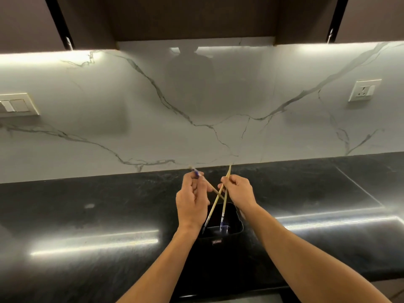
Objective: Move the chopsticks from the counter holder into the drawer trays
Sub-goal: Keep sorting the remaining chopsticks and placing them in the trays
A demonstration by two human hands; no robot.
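1. Left hand [191, 201] pinches one chopstick [208, 186], tilted over the holder [220, 234]
2. Right hand [239, 190] grips two sticks [223, 206], tips down inside it, on the counter [98, 215]

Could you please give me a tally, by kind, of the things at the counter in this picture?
Chopsticks: 3 — one in the left hand, blue end up; two in the right hand, blue ends down in the holder
Black holder: 1
Hands: 2
Wall switch plate: 1
Wall socket: 1
Total: 8
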